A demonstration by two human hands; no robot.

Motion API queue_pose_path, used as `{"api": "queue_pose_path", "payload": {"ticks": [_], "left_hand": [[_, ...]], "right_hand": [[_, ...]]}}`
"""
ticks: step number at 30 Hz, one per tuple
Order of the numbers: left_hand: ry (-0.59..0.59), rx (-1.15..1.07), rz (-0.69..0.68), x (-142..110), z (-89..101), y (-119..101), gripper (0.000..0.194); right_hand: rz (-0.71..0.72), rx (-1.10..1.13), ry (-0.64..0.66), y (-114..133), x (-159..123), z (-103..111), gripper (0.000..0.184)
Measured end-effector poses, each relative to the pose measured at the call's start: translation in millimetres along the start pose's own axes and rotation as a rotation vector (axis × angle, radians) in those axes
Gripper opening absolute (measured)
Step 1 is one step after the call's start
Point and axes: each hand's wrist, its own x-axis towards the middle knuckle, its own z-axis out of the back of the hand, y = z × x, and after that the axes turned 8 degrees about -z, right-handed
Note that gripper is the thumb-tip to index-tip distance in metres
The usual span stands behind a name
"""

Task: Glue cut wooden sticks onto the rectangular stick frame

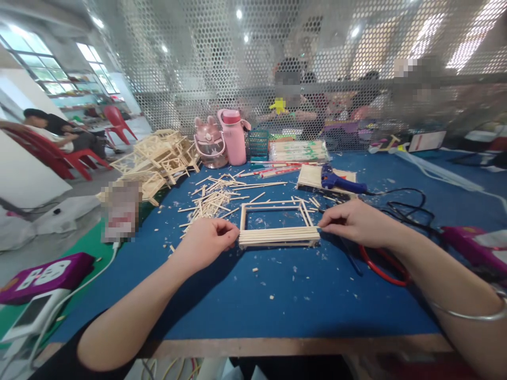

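Stick frame [243, 217] sat on the tabletop [237, 306] | left hand [208, 237] and right hand [353, 221] were at the ends of the stick row [279, 235] | grip: couldn't tell (pinching or just pushing) | front was covered, back was bare, so more seemed left

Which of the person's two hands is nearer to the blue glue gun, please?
Right. The right hand is just on the near side of the blue glue gun, by the stick frame's right end; the left hand is farther away, by the frame's left end.
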Motion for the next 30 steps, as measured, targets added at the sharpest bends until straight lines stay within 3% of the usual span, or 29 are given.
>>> {"api": "queue_pose_path", "payload": {"ticks": [9, 14, 22, 30], "left_hand": [[0.046, -0.085, -0.005, 0, 1.4, 4, 0.034], [0.034, -0.071, -0.007, -8, 1.6, -5, 0.034], [-0.06, 0.21, -0.07, -11, -9.9, -12, 0.037], [-0.099, 0.26, -0.08, -7, -12.1, -5, 0.041]], "right_hand": [[0.026, -0.019, 0.014, 3, 1, 1, 0.018], [0.018, -0.032, 0.009, 4, 0, 0, 0.016], [0.001, -0.082, -0.013, 6, 0, 3, 0.016], [0.004, -0.082, -0.035, 5, 1, 5, 0.015]]}}
